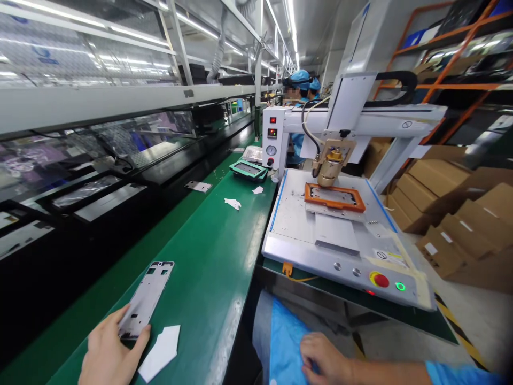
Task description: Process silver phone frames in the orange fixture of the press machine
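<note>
At the lower left, my left hand [114, 342] grips the near end of a phone frame [149, 294] by its edges, thumb on the right and fingers on the left. The frame is a pale, flat plate with cutouts and dark ends, tilted over the green bench [192, 272]. Beside my thumb lies a piece of white paper [161, 353] with an angular outline. Down at my lap, my right hand [325, 357] rests on the blue garment [286, 337], its fingers curled in; I see nothing in them.
To the right stands a dispensing machine [276, 240] with an orange fixture [334, 206] under its brass-coloured head [333, 166]. Further along the bench are a green tray [247, 170], paper scraps [232, 203] and another frame [198, 186]. Cardboard boxes [460, 235] stand right; people [300, 80] work behind.
</note>
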Tool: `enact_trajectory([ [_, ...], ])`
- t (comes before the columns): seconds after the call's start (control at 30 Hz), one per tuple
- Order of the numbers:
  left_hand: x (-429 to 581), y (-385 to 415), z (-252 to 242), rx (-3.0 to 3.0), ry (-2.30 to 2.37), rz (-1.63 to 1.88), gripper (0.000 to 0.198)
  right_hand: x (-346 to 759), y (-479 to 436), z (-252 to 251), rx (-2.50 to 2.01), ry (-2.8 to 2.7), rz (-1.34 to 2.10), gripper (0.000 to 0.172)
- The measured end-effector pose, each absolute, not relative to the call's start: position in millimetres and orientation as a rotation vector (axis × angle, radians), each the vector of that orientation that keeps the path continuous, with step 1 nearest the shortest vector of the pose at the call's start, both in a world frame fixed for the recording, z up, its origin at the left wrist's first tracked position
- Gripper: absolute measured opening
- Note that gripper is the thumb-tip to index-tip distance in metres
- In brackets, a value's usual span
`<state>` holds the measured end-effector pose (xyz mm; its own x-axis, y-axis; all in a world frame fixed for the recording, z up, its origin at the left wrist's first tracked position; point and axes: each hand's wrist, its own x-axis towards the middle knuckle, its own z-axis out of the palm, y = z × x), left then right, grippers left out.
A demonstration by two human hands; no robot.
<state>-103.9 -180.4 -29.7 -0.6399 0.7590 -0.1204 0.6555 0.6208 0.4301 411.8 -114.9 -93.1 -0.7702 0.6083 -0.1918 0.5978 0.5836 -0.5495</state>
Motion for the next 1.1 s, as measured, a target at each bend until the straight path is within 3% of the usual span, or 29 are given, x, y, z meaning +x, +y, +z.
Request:
enact_trajectory([
  [0.13,-102.3,-179.4,-27.7,1.172,2.555,0.501,0.082,401.5,-103.6,-109.3,-1.214,-2.8,0.849,0.013],
  [0.37,-101.7,-180.1,-24.0,1.14,2.542,0.531,0.08,375.7,-83.3,-109.7,-0.968,-2.949,0.964,0.014],
  [0.57,-106.3,-180.8,-31.3,1.102,2.515,0.49,0.081,378.7,-82.8,-110.2,-1.049,-2.935,0.846,0.012],
  [0.87,-101.9,-180.8,-23.6,1.092,2.518,0.492,0.08,379.1,-81.8,-113.0,-1.11,-2.808,0.978,0.02],
  [1.1,-103.2,-179.9,-23.4,1.09,2.505,0.481,0.082,380.0,-83.8,-107.3,-1.105,-2.817,0.969,0.016],
])
